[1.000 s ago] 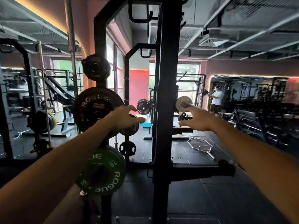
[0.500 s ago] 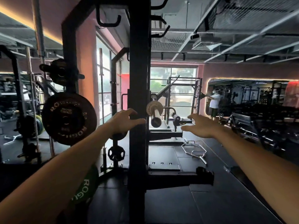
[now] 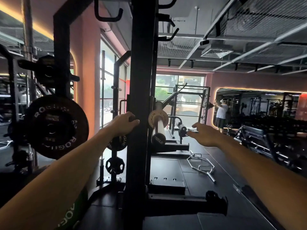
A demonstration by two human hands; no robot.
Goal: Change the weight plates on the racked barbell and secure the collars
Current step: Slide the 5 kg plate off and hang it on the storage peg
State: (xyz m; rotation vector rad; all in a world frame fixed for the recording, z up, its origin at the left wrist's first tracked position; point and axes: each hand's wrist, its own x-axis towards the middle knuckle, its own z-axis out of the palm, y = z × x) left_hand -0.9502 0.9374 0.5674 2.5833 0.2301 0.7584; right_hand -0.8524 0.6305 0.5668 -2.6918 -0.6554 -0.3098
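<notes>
The racked barbell's sleeve (image 3: 159,128) points toward me just right of the black rack upright (image 3: 141,97), with a small white plate (image 3: 158,118) at its inner end and a dark end cap. My left hand (image 3: 123,122) reaches to the upright's left side, fingers curled loosely against it, holding nothing I can see. Out to the right of the sleeve, my right hand (image 3: 205,134) is stretched forward with fingers straight, touching nothing. A large black Rogue plate (image 3: 57,127) hangs on a storage peg at left. A green Rogue plate (image 3: 73,211) shows under my left forearm.
A small black plate (image 3: 115,165) hangs low on the rack, another (image 3: 118,142) sits behind my left wrist. A hex bar (image 3: 201,166) lies on the black floor to the right. A person (image 3: 221,113) stands by the far mirror. Benches and dumbbell racks line the right side.
My view has swung right: the stored plates slid left and the barbell sleeve came into sight beside the upright. Both hands stay stretched forward; the right has drifted off to the sleeve's right.
</notes>
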